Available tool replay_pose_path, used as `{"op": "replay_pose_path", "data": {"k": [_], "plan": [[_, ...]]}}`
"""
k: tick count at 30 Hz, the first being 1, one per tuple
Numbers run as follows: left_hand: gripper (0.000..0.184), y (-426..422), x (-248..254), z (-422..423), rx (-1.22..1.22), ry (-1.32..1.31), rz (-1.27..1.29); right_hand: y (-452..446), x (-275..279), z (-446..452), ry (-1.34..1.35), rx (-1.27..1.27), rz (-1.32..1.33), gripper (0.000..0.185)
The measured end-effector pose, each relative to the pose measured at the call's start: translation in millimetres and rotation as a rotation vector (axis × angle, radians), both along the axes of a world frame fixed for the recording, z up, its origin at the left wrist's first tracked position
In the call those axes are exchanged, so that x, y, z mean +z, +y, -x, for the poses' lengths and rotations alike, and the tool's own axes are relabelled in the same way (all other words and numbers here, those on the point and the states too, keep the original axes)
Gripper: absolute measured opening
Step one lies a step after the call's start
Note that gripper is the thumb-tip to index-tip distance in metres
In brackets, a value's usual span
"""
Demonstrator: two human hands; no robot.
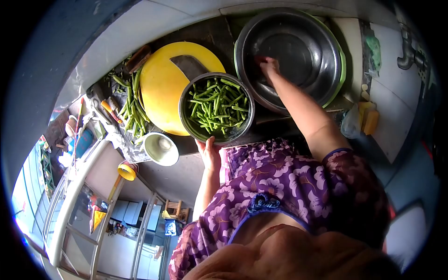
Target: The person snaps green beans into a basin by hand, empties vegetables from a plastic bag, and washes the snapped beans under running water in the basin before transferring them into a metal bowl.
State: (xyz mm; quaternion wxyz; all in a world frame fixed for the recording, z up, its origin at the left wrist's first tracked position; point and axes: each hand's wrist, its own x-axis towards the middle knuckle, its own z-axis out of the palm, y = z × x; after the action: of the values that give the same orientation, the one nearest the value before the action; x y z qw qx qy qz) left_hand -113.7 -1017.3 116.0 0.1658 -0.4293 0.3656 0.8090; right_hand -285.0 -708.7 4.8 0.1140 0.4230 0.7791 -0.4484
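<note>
A dark metal bowl (249, 122) holds cut green beans (217, 105). My left hand (208, 151) grips the near side of this bowl, thumb up by the rim and the other fingers partly hidden beneath. My right hand (270, 71) reaches down inside a large dark metal basin (298, 35), close to its left inner wall. Its fingertips look reddish and dim, and whether they hold anything cannot be made out. The bean bowl overlaps a round yellow cutting board (161, 93), on which the blade of a cleaver (187, 66) lies.
Long uncut beans (133, 112) lie left of the board, near an orange-handled tool (111, 111). A white bowl (161, 149) sits at the counter's front edge. A green basin rim (342, 70) shows under the dark basin. At the right are a faucet (410, 55) and yellow sponges (368, 119).
</note>
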Motion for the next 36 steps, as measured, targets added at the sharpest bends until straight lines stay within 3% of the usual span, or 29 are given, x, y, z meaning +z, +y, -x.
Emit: {"op": "replay_pose_path", "data": {"k": [5, 9, 13, 16, 19, 21, 24, 25, 27, 29, 30, 31, 33, 36], "plan": [[0.06, 3, 8, 5, 0.014, -0.017, 0.004, -26, 23, -26, 0.059, -0.047, 0.096, 0.02], [0.059, 3, 5, 4, -0.016, -0.028, 0.007, -36, 37, -31, 0.114, 0.173, -0.06, 0.022], [0.059, 9, 6, 5, -0.036, -0.017, 0.015, -25, 16, -17, 0.195, 0.416, -0.306, 0.017], [0.058, 6, -2, 0, -0.09, -0.003, 0.039, -28, 28, -9, 0.222, 0.298, -0.464, 0.012], [0.058, 8, 1, 5, -0.112, -0.007, 0.052, -55, 114, -13, 0.635, 0.121, -0.007, 0.005], [0.058, 9, 4, 5, -0.122, -0.013, 0.045, -75, 168, -27, 0.713, 0.403, -0.079, 0.005], [0.058, 12, 4, 10, -0.119, 0.002, 0.022, -85, 199, -42, 0.723, 1.077, -0.214, 0.009], [0.058, 14, 8, 12, -0.109, -0.002, 0.02, -83, 202, -41, 0.733, 1.09, -0.226, 0.01], [0.058, 13, 9, 11, -0.105, -0.004, 0.016, -67, 189, -30, 0.756, 0.75, -0.147, 0.01], [0.058, 8, 5, 5, -0.116, -0.002, 0.017, -24, 148, -12, 0.599, 0.23, 0.017, 0.017], [0.059, 5, 2, 1, -0.12, -0.001, 0.019, 15, 101, -3, 0.574, 0.108, -0.212, 0.017], [0.058, 4, 6, 2, -0.115, 0.0, 0.02, 49, 65, 5, 0.505, -0.094, -0.247, 0.015], [0.058, 8, 16, 7, -0.099, 0.003, 0.02, 73, 67, 24, 0.245, -0.484, 0.102, 0.015], [0.06, 2, 6, -3, -0.101, -0.008, 0.017, 103, 31, 35, 0.128, -0.474, 0.413, 0.017]]}}
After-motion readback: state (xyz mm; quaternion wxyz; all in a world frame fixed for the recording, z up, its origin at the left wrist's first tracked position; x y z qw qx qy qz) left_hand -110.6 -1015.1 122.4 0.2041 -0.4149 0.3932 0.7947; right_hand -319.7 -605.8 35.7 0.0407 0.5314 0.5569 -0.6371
